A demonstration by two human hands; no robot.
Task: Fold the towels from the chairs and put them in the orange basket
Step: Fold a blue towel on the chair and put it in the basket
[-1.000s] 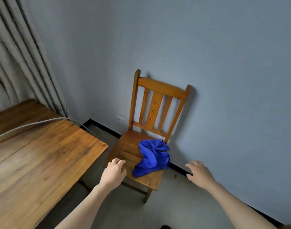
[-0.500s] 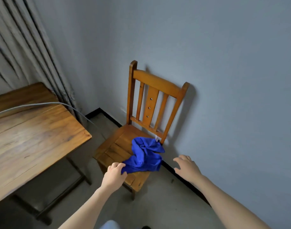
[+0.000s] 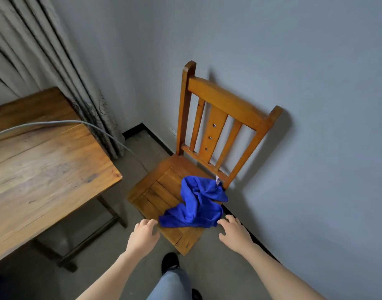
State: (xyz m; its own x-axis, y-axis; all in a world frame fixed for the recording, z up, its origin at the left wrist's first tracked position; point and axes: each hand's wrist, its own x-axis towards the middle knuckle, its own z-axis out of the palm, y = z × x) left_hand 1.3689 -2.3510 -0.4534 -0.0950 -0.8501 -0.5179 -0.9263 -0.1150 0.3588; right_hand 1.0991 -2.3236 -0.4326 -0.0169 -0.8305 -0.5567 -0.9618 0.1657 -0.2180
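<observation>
One blue towel lies crumpled on the seat of the wooden chair, just right of the frame's centre, with its lower edge near the seat's front corner. It looks like soft, light cloth, likely to sag and bunch rather than slip. It is probably best taken by two corners of that lower edge, so it hangs open for folding.

The left hand, fingers loosely bent and empty, sits just beside the towel's lower left corner. The right hand, fingers spread and empty, is just beside the lower right edge. Whether either touches the cloth I cannot tell.

A wooden table with a grey cable fills the left, and a curtain hangs at upper left.
</observation>
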